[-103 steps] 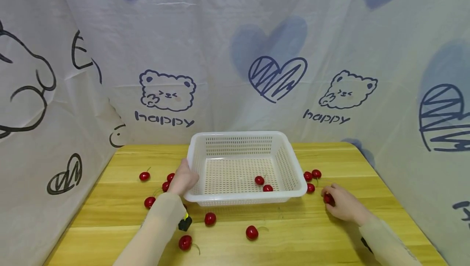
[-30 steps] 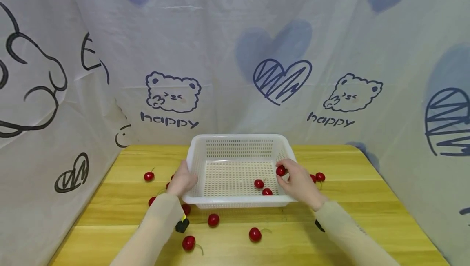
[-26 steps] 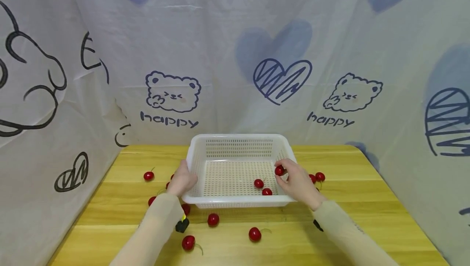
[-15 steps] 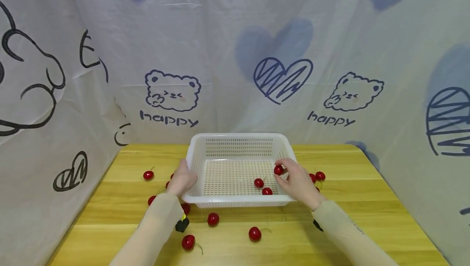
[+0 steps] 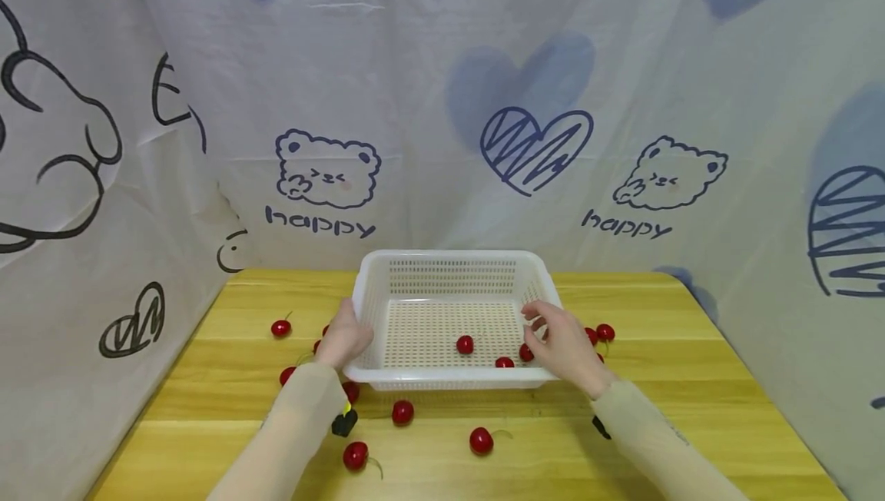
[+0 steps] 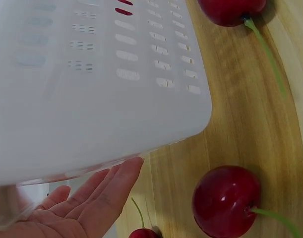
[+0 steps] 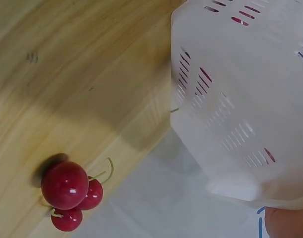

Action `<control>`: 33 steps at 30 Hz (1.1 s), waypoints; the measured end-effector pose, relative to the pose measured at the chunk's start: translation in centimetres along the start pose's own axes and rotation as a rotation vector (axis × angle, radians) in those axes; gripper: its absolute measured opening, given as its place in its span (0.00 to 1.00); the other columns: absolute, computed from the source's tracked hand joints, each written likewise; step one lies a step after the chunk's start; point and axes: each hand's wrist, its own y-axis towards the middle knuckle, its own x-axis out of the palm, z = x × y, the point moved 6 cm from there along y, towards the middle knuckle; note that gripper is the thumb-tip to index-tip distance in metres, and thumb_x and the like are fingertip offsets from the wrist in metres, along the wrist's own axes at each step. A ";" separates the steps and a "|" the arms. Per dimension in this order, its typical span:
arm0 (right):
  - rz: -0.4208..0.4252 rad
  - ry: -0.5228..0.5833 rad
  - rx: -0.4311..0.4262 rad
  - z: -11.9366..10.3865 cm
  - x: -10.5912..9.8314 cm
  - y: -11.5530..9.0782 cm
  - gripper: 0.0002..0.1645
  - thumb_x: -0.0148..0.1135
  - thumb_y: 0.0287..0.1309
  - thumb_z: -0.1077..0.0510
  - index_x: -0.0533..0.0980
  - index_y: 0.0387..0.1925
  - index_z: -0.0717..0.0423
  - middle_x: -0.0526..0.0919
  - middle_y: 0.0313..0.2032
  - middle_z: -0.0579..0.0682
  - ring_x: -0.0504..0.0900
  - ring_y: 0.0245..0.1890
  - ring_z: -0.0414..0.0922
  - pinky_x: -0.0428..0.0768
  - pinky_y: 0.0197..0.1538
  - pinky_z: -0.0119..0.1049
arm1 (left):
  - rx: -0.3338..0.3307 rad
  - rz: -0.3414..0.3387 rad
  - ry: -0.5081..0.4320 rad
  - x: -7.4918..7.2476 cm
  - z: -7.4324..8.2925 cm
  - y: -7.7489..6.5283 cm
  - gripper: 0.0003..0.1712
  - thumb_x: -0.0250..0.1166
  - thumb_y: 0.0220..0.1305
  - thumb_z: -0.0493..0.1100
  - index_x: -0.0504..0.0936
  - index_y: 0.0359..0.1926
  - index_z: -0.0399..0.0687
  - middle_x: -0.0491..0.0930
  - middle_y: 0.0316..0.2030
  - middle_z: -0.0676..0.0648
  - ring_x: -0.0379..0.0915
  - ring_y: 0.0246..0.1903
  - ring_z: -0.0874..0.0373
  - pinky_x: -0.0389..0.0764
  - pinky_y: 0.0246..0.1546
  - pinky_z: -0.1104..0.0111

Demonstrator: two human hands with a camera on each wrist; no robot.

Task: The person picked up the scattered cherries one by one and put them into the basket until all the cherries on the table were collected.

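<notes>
A white slotted plastic basket [image 5: 449, 374] sits at the back middle of the table, three red cherries [image 5: 465, 345] on its floor. My left hand [image 5: 346, 338] grips the left rim, thumb inside; in the left wrist view the fingers [image 6: 114, 191] lie along the outer wall. Over the right rim, my right hand [image 5: 563, 343] has its thumb and fingers parted with nothing between them. One cherry [image 5: 527, 352] lies in the basket just below those fingertips. The right wrist view shows only a bit of that hand [image 7: 287, 223] at the bottom corner.
Several cherries lie on the wooden table [image 5: 691, 409]: a cluster [image 7: 64, 186] right of the basket, others left of it, partly behind the left arm. In front are a stemmed cherry [image 5: 481, 441] and another cherry [image 5: 402, 413]. A printed cloth [image 5: 429, 101] hangs behind.
My right hand brought a cherry from the table's right side over the basket and let it go inside. A cherry in there shifted left. My left hand kept its hold on the rim.
</notes>
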 end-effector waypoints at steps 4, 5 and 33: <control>-0.001 0.042 0.003 0.1 -0.3 -0.2 0.14 0.64 0.60 0.65 0.79 0.48 0.57 0.86 0.42 0.54 0.83 0.37 0.44 0.84 0.38 0.34 | 0.011 -0.001 -0.009 0.1 0.1 0.0 0.35 0.52 0.66 0.29 0.52 0.72 0.38 0.68 0.64 0.30 0.72 0.61 0.35 0.79 0.58 0.39; 0.000 0.063 0.004 0.1 -0.5 -0.3 0.13 0.63 0.60 0.66 0.79 0.48 0.57 0.86 0.42 0.54 0.83 0.37 0.43 0.84 0.38 0.32 | 0.012 -0.003 -0.011 0.1 0.1 0.0 0.35 0.52 0.66 0.29 0.52 0.72 0.38 0.68 0.64 0.30 0.72 0.61 0.35 0.79 0.57 0.39; 0.208 0.661 0.415 6.7 -4.3 -5.1 0.10 0.53 0.66 0.72 0.75 0.47 0.71 0.84 0.31 0.31 0.84 0.32 0.30 0.83 0.36 0.24 | -0.024 -0.009 0.019 0.1 -0.1 0.1 0.36 0.53 0.67 0.31 0.50 0.72 0.39 0.66 0.66 0.30 0.70 0.62 0.34 0.75 0.60 0.37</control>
